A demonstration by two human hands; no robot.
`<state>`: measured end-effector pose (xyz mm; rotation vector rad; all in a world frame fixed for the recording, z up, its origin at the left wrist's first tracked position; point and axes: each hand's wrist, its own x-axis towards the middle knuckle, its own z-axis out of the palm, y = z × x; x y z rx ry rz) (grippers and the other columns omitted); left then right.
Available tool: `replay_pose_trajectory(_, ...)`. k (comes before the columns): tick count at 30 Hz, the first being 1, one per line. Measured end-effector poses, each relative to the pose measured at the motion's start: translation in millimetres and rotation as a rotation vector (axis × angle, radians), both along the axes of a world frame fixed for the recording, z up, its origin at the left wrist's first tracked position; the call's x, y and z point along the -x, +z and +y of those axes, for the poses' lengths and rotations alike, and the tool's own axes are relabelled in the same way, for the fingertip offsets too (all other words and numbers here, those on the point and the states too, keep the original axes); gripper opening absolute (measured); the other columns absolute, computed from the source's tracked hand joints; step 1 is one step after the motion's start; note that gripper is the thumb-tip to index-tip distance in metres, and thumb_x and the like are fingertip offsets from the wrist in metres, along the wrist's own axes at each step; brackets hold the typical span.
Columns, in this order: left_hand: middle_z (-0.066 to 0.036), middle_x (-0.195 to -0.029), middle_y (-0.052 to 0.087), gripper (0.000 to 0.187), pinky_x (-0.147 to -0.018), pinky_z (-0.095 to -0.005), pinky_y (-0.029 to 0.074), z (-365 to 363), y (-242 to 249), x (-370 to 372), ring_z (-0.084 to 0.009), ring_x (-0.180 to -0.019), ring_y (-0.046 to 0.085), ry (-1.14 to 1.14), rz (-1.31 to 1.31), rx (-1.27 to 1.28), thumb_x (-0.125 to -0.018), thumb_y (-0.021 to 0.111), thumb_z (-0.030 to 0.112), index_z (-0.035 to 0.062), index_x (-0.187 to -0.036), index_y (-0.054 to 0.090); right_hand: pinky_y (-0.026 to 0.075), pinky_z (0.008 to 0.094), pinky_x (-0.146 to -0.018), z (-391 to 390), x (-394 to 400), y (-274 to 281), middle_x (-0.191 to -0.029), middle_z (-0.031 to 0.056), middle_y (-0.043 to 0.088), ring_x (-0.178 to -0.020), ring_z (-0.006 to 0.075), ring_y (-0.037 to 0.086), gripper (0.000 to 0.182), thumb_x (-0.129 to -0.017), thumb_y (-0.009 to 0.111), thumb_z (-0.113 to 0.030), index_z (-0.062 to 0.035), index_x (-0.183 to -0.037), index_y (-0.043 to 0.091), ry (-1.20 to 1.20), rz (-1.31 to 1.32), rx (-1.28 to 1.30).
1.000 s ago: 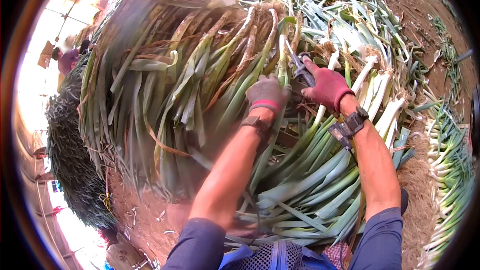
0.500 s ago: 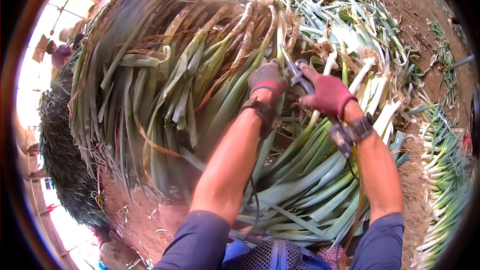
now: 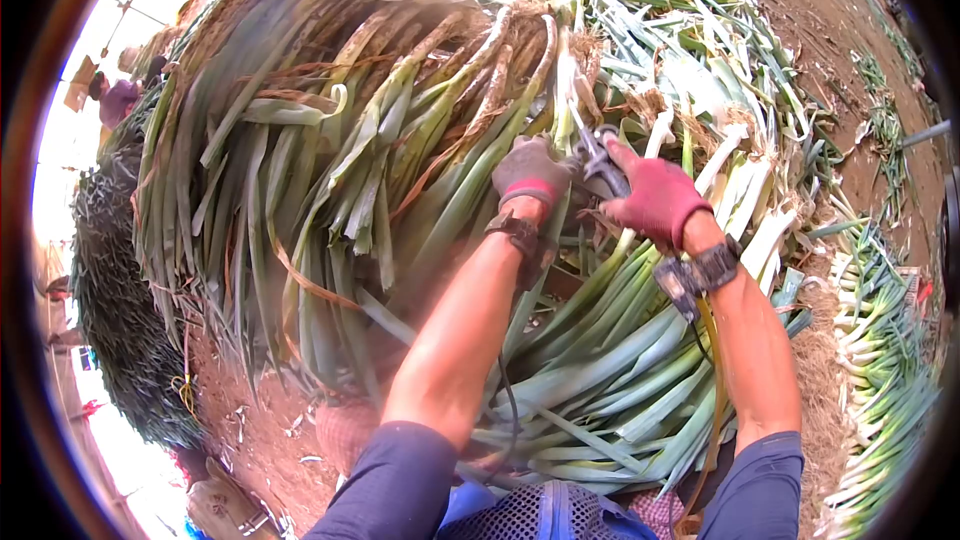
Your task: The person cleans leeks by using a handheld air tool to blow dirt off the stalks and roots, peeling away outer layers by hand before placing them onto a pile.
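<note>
My left hand [image 3: 530, 170], in a dark glove with a red cuff, is closed around a leek [image 3: 564, 75] whose pale shaft points away from me. In my right hand [image 3: 660, 197], gloved in red, is a metal air blow gun [image 3: 602, 162], its thin nozzle aimed up along that shaft. A yellowish hose [image 3: 714, 370] runs down beside my right forearm. Left of my hands lies a thick heap of untrimmed leeks [image 3: 310, 160] with brown roots and dry outer leaves. To the right rest cleaned leeks [image 3: 740, 180] with white shafts, their green leaves bending toward me.
Stripped leaves [image 3: 700, 25] lie piled beyond my hands. Along the far right runs a row of leeks [image 3: 870, 340] on the ground. A dark green stack [image 3: 125, 310] stands at the left, with another person [image 3: 120, 100] behind it. Bare soil [image 3: 265, 445] shows at lower left.
My left hand has drawn slightly down toward me along the leek. The blow gun's nozzle has shifted a little to the right and down with my right hand.
</note>
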<state>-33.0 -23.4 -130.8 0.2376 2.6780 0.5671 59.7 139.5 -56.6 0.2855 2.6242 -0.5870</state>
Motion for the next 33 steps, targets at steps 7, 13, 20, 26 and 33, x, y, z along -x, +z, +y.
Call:
replay_pose_trajectory(7,-0.014,-0.127,0.064,0.056,-0.093,-0.046,0.059,12.7,-12.3,-13.8,-0.0333,-0.113,0.071,-0.119,0.22,0.196,-0.084,0.08,0.052,0.0109,-0.122,0.071,0.058,0.0458,-0.093,4.5,71.7,-15.6,-0.116,0.021,0.075,-0.102,0.0385,0.074,0.092,-0.081,0.078,-0.034,-0.0204,-0.164,0.04,-0.065,0.077,-0.072)
replay_pose_trajectory(13,-0.017,-0.121,0.068,0.047,-0.089,-0.0473,0.059,24.0,-14.2,-7.9,-0.035,-0.111,0.072,-0.136,0.141,0.252,-0.086,0.073,0.034,0.0029,-0.121,0.072,0.057,0.0472,-0.091,12.8,76.2,-30.4,-0.113,0.022,0.076,-0.1,0.0397,0.074,0.096,-0.08,0.08,-0.037,-0.0209,-0.165,0.038,-0.048,0.104,-0.112)
replay_pose_trajectory(20,-0.024,-0.117,0.075,0.053,-0.09,-0.0435,0.061,8.9,27.4,-23.9,-0.0363,-0.104,0.076,-0.149,-0.042,0.14,-0.081,0.074,0.045,0.0003,-0.109,0.08,0.057,0.0476,-0.085,19.3,-34.9,3.8,-0.094,0.0259,0.074,-0.087,0.0411,0.074,0.102,-0.077,0.078,-0.04,-0.0165,-0.166,0.034,0.064,-0.012,0.064)
replay_pose_trajectory(26,-0.024,-0.111,0.076,0.053,-0.089,-0.0455,0.061,2.7,9.4,-93.5,-0.0377,-0.101,0.076,-0.163,-0.052,0.013,-0.077,0.073,0.047,-0.0003,-0.101,0.08,0.057,0.0486,-0.09,31.1,-148.3,51.2,-0.106,0.0281,0.071,-0.098,0.0452,0.072,0.105,-0.076,0.081,-0.045,-0.0142,-0.165,0.036,0.071,0.057,0.1)
replay_pose_trajectory(33,-0.02,-0.116,0.069,0.066,-0.097,-0.048,0.055,22.4,19.3,-217.4,-0.0369,-0.114,0.069,-0.424,-0.247,-0.155,-0.08,0.073,0.06,0.0056,-0.116,0.076,0.057,0.0484,-0.091,22.7,-190.0,60.1,-0.108,0.0276,0.071,-0.099,0.046,0.071,0.102,-0.077,0.082,-0.042,-0.015,-0.165,0.037,0.025,0.115,0.142)
